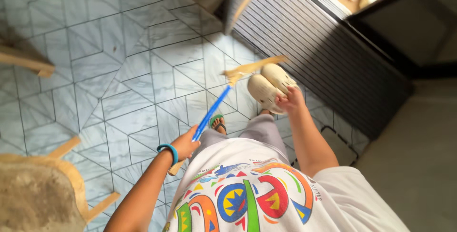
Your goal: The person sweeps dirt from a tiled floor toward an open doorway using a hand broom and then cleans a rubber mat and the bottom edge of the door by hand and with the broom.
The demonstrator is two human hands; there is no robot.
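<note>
My left hand [186, 142], with a blue band at the wrist, is closed around the blue handle of a broom [213, 110]. The broom's straw-coloured head [252, 68] points away over the grey tiled floor [133, 70]. My right hand [289, 100] grips a pair of cream clog shoes [269, 86], held just above the floor near the broom head. One of my feet in a green sandal [218, 123] shows below the handle.
A dark ribbed cabinet [323, 46] stands at the right, with a wooden surface on top. A wooden chair with a fuzzy cushion [38, 194] sits at the lower left. Another wooden piece [26, 63] juts in at the left edge. A beige wall [419, 156] fills the lower right.
</note>
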